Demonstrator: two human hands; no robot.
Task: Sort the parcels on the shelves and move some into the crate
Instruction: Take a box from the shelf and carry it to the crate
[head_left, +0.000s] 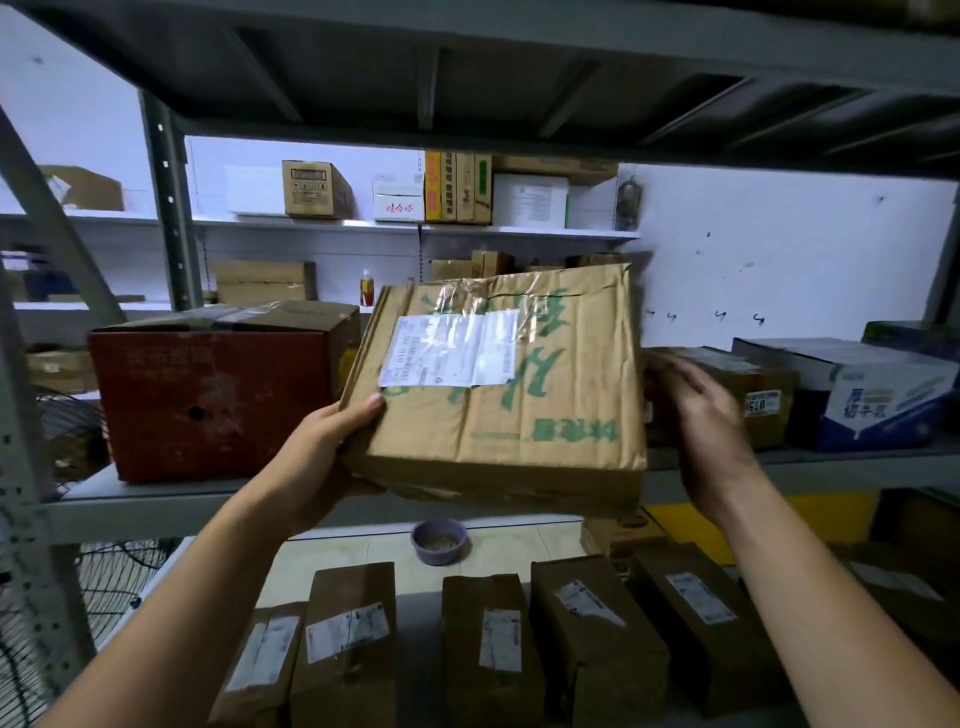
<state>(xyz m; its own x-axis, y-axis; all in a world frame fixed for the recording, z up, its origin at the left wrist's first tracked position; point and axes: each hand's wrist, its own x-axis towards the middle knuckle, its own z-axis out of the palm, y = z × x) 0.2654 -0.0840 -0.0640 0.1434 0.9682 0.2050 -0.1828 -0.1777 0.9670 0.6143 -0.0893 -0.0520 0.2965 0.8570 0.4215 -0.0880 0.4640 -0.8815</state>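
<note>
Left hand (317, 457) grips the parcel (519, 405) by its near-left corner, thumb on top, fingers underneath; right hand (701, 415) just beside the right edge, fingers straight.

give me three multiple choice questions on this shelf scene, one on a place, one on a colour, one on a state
1. Where is the red box relative to the held parcel?
A. to its left
B. above it
C. directly below it

2. What colour is the small bowl lower down, under the parcel?
A. white
B. yellow
C. purple

3. What is the left hand doing?
A. hanging idle
B. gripping the parcel's lower left corner
C. lying flat on the red box

Answers: 1 A, the red box stands just left of the parcel. 2 C, the bowl's rim and wall are purple. 3 B, the thumb presses on the parcel's face at that corner.
</note>
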